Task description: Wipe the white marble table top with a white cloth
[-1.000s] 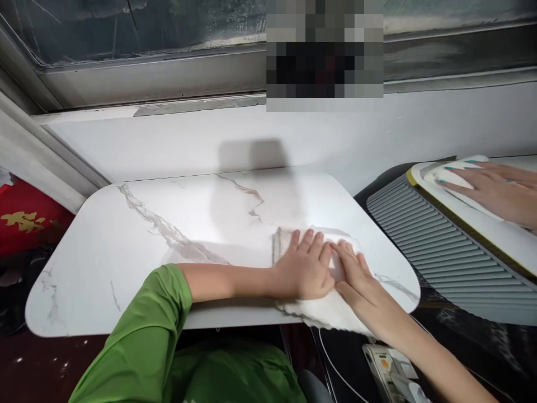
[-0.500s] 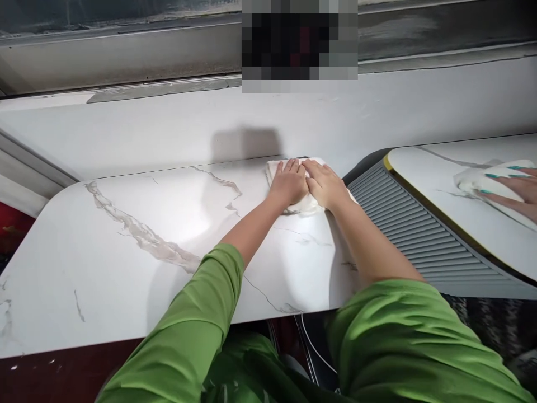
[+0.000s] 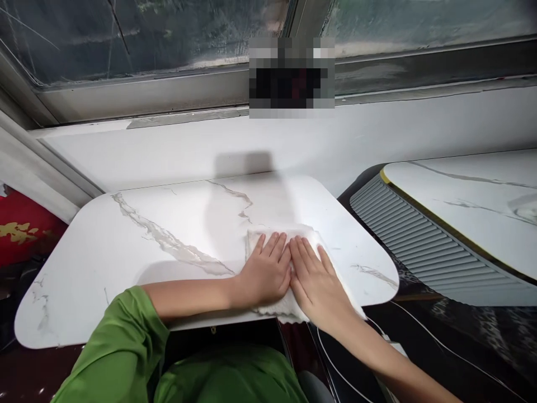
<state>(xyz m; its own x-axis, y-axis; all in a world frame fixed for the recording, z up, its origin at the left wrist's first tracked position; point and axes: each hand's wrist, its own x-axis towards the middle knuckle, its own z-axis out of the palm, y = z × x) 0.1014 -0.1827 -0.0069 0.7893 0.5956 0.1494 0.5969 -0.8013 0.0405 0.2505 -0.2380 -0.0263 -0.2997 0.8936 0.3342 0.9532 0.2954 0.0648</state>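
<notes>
Where both hands (image 3: 289,277) press flat, most of the cloth (image 3: 280,234) is hidden.

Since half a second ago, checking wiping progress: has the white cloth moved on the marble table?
Yes. The white cloth, under both hands, has slid from the table's far edge by the wall back to its near edge.

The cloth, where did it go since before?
Both hands, left hand and right hand, slid the white cloth from the table's far edge back to the near edge. The other person's hand has gone from view. Both palms stay flat on the cloth; marble table unmoved.
</notes>
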